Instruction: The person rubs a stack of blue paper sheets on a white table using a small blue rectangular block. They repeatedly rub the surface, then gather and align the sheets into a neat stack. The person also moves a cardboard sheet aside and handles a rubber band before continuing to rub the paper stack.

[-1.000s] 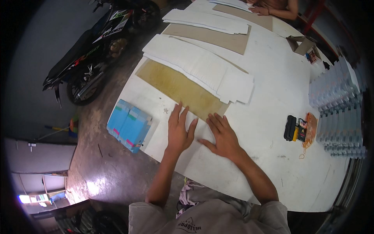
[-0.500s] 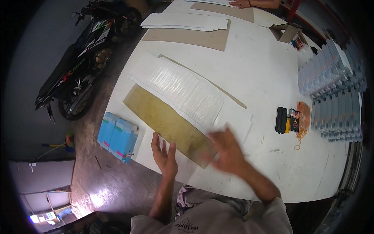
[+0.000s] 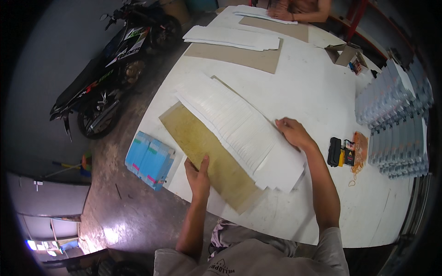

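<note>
A long row of overlapping white paper sheets (image 3: 230,124) lies slantwise across the table, fanned so that many narrow edges show. Along its near side lies a long yellowish-brown board (image 3: 202,147), partly under the paper. My left hand (image 3: 198,179) is at the board's near edge, thumb over the board and fingers apart beside the rim. At the far edge of the sheets, towards their right end, my right hand (image 3: 294,133) has its fingers bent against the paper; its thumb is hidden. A thin brown strip (image 3: 237,94) shows along the far side of the row.
Blue bundled stacks (image 3: 149,158) stand at the left table edge. Grey stacks (image 3: 396,124) rise at the right, near a black case (image 3: 334,152) and orange netting (image 3: 359,149). Farther off lie paper on brown board (image 3: 258,62), an open carton (image 3: 343,54) and another person's hands (image 3: 282,13). A motorcycle (image 3: 110,73) stands left.
My right hand has moved away from the board's near right end to the far edge of the sheets. My left hand stays at the board's near edge. The whole view has shifted slightly.
</note>
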